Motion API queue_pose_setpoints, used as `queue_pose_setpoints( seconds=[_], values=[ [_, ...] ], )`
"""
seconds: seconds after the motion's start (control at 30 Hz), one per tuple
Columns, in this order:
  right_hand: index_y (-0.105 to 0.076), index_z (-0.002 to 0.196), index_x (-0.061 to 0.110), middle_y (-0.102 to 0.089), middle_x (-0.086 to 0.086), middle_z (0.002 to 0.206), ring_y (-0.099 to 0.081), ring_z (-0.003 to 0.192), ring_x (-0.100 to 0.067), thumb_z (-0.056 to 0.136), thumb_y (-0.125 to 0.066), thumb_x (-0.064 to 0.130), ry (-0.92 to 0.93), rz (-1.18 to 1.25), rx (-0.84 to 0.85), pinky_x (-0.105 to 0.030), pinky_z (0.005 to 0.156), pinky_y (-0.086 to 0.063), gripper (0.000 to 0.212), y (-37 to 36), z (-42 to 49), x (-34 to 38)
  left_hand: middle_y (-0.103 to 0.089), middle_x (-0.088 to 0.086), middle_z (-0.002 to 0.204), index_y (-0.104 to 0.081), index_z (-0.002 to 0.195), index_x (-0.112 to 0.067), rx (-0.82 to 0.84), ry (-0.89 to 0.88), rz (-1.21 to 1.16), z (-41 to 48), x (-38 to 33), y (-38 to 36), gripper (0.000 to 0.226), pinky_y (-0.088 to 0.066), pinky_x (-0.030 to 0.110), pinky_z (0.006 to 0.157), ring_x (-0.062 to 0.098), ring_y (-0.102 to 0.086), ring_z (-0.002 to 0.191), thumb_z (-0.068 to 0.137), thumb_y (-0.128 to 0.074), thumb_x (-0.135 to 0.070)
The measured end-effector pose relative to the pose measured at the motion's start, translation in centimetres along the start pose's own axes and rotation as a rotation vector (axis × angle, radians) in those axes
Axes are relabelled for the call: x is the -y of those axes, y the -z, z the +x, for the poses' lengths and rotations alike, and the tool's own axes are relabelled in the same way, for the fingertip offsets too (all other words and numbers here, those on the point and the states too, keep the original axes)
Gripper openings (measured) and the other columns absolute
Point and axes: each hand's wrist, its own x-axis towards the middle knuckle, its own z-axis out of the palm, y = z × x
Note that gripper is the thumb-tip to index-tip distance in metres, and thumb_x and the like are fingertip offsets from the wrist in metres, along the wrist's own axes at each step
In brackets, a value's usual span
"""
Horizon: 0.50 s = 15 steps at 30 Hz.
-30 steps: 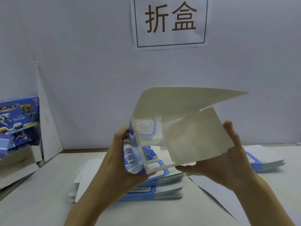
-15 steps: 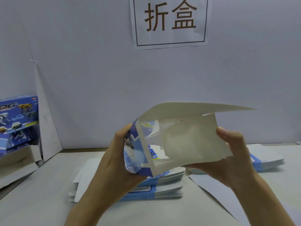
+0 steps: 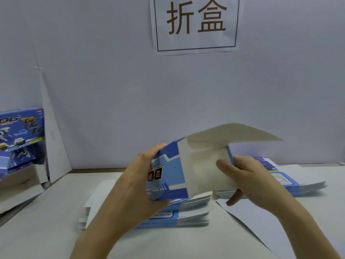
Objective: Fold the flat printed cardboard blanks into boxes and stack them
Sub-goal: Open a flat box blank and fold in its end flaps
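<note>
I hold a half-formed blue and white printed box (image 3: 173, 174) in the air above the table. My left hand (image 3: 138, 184) grips its printed left end, thumb on top and fingers underneath. My right hand (image 3: 246, 178) holds the right end, thumb pressed against the plain inner flap, fingers curled behind and below. A long white flap (image 3: 233, 134) sticks up and out to the right. Below lies a stack of flat blanks (image 3: 186, 210), and a second stack (image 3: 291, 182) sits to the right.
Folded printed boxes (image 3: 20, 135) stand stacked at the far left against the wall. A white sheet (image 3: 261, 221) lies on the table at the right front. A paper sign (image 3: 196, 23) hangs on the wall behind.
The box has turned and dropped lower: its open inside faced me before, its printed blue side faces me now. The top flap has come down, and my right thumb has moved onto the inner flap.
</note>
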Motion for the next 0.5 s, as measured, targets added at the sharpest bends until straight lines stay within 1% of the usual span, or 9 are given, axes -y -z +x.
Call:
queue_pose_setpoints(
  seconds=[0.07,0.13,0.2,0.23,0.3,0.33,0.37,0.43,0.5],
  values=[
    [-0.066,0.091,-0.001,-0.056,-0.033,0.093,-0.067,0.058,-0.03,0.096,-0.049,0.027,-0.005,-0.077,-0.046,-0.047,0.052,-0.058,0.033,-0.38,0.05,0.16,-0.048,-0.036,0.121,-0.024,0.132,-0.056,-0.03,0.031,-0.009,0.3,0.75,-0.02,0.096,-0.037,-0.004,0.075,-0.016,-0.052,0.102,0.053,-0.079,-0.053],
    [-0.063,0.09,-0.005,-0.054,-0.031,0.083,-0.065,0.053,-0.025,0.095,-0.051,0.03,0.027,-0.111,-0.073,-0.043,0.05,-0.058,0.038,-0.64,-0.08,0.61,-0.046,-0.041,0.119,-0.022,0.131,-0.056,-0.028,0.028,-0.001,0.6,0.98,0.19,0.096,-0.036,-0.006,0.074,-0.019,-0.05,0.101,0.053,-0.078,-0.052],
    [-0.065,0.086,-0.003,-0.055,-0.02,0.072,-0.063,0.057,-0.026,0.092,-0.054,0.035,0.035,-0.101,-0.053,-0.038,0.046,-0.057,0.04,-0.6,-0.15,0.67,-0.047,-0.039,0.12,-0.023,0.132,-0.054,-0.026,0.008,0.004,0.37,1.12,0.13,0.095,-0.038,-0.004,0.074,-0.016,-0.052,0.101,0.056,-0.079,-0.051],
    [-0.067,0.084,0.0,-0.061,-0.015,0.07,-0.065,0.059,-0.027,0.092,-0.053,0.034,0.033,-0.109,-0.038,-0.039,0.046,-0.057,0.037,-0.57,-0.25,0.73,-0.049,-0.036,0.121,-0.023,0.133,-0.054,-0.011,0.01,-0.001,0.41,1.13,0.23,0.095,-0.038,-0.004,0.074,-0.014,-0.053,0.101,0.056,-0.079,-0.051],
    [-0.069,0.083,0.002,-0.069,-0.017,0.072,-0.068,0.057,-0.027,0.094,-0.051,0.028,0.023,-0.129,-0.037,-0.044,0.049,-0.057,0.033,-0.43,-0.26,0.62,-0.051,-0.032,0.12,-0.022,0.132,-0.056,-0.006,0.022,-0.011,0.53,1.0,0.29,0.096,-0.038,-0.004,0.075,-0.014,-0.053,0.101,0.054,-0.077,-0.055],
    [-0.068,0.083,0.002,-0.069,-0.017,0.072,-0.068,0.054,-0.026,0.095,-0.05,0.026,0.015,-0.143,-0.057,-0.044,0.05,-0.057,0.033,-0.39,-0.25,0.58,-0.052,-0.032,0.12,-0.022,0.131,-0.058,-0.005,0.034,-0.012,0.51,0.99,0.23,0.096,-0.038,-0.004,0.075,-0.014,-0.053,0.102,0.053,-0.077,-0.055],
    [-0.068,0.081,0.003,-0.07,-0.013,0.068,-0.067,0.05,-0.023,0.095,-0.051,0.027,0.02,-0.153,-0.084,-0.041,0.05,-0.058,0.032,-0.34,-0.22,0.56,-0.051,-0.033,0.121,-0.021,0.131,-0.059,-0.001,0.038,-0.017,0.53,0.92,0.18,0.096,-0.037,-0.004,0.076,-0.015,-0.052,0.103,0.053,-0.077,-0.055],
    [-0.069,0.079,0.01,-0.07,-0.003,0.063,-0.067,0.052,-0.016,0.093,-0.055,0.037,0.049,-0.119,-0.059,-0.032,0.047,-0.056,0.033,-0.14,-0.29,0.56,-0.047,-0.038,0.123,-0.02,0.131,-0.06,0.006,0.025,-0.03,0.51,0.96,0.12,0.097,-0.039,-0.003,0.077,-0.014,-0.052,0.104,0.055,-0.079,-0.054],
    [-0.071,0.086,0.016,-0.072,-0.001,0.071,-0.071,0.063,-0.014,0.081,-0.056,0.054,0.042,-0.049,0.05,-0.03,0.048,-0.055,0.041,0.08,-0.7,0.93,-0.045,-0.04,0.124,-0.021,0.131,-0.059,0.006,0.022,-0.045,0.67,0.92,0.37,0.094,-0.04,-0.002,0.079,-0.013,-0.053,0.106,0.056,-0.077,-0.058]
  ],
)
